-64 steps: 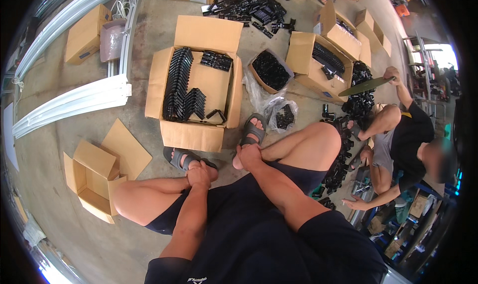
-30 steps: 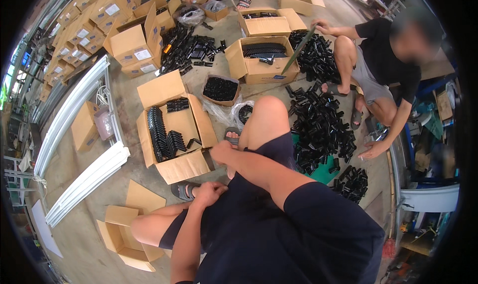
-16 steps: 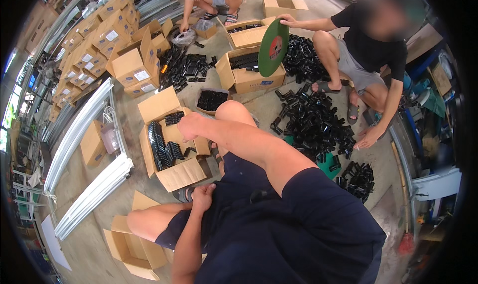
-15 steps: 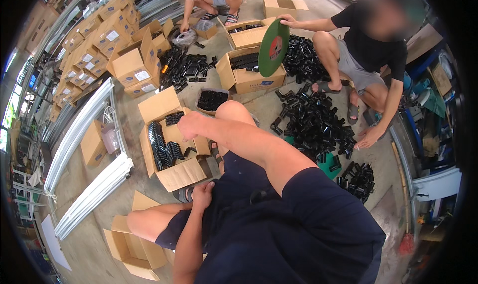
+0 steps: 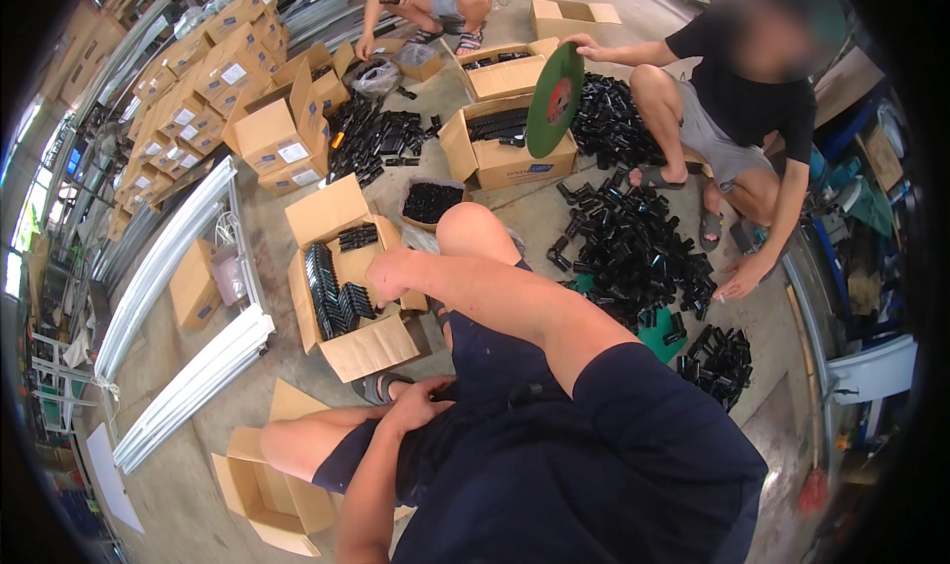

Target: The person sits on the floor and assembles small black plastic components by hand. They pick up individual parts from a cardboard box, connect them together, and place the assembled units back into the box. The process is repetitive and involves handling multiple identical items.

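Note:
My right hand [image 5: 393, 273] hangs over the right side of an open cardboard box [image 5: 371, 349]; its fingers are hidden from view. Inside that box, black plastic fittings [image 5: 325, 292] stand in neat rows, with a smaller group at the far side. Close to my lap, my left hand [image 5: 419, 406] has its fingers curled in against my dark shorts. Something dark shows by its fingertips, but it blends into the cloth and I cannot make it out.
A heap of black fittings [image 5: 633, 237] lies right of my knee. A crouching person in black [image 5: 752, 89] holds a green disc [image 5: 556, 99] upright. White metal profiles [image 5: 193, 391] lie at left, an empty carton [image 5: 267, 495] at lower left, stacked boxes [image 5: 213, 79] behind.
My left hand has moved right, further onto my lap. My right hand has come slightly nearer and to the right over the box. The whole view has shifted a little.

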A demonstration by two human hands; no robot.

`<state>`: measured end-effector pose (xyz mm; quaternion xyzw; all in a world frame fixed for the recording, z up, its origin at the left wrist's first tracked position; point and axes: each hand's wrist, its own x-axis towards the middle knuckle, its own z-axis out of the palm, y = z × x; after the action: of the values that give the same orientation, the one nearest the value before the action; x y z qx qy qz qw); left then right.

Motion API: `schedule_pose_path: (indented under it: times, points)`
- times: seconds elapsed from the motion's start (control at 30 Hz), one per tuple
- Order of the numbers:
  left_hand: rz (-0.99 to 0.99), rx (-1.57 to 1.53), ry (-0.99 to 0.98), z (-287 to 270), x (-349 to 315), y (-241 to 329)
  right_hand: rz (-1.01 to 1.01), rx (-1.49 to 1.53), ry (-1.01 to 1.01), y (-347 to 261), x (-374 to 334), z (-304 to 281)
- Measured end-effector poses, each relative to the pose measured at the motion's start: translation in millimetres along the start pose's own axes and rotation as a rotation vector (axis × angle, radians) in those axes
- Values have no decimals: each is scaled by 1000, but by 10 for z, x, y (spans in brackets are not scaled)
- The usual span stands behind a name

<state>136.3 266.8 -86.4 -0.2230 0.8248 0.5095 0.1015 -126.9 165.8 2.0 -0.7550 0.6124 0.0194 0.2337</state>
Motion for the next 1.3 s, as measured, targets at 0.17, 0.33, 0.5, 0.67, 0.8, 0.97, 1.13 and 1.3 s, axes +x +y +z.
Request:
schedule_pose_path:
  times: [0.17, 0.33, 0.5, 0.67, 0.8, 0.97, 1.13, 1.3]
  points:
    - [2, -59, -21, 109, -35, 1, 16, 11, 17, -121, -92, -56]
    - [-148, -465, 179, 145, 171, -29, -6, -14, 35, -153, -41, -16]
    - [-314, 67, -262, 75, 415, -12, -21, -10, 36, -207, 24, 28]
    - [-180, 198, -389, -159, 298, 170, -50, -21, 52, -242, -24, 16]
    - [-87, 310, -354, -246, 155, 134, -70, -1, 51, -255, 50, 82]
    - [-6, 474, -54, -405, 15, 572, -129, -20, 66, -486, -233, -173]
    - [-135, 335, 38, -1161, -291, 1071, -257, 38, 209, -723, -135, -263]
    - [-188, 464, 295, -2249, -545, 929, -243, 91, 190, -694, -109, -708]
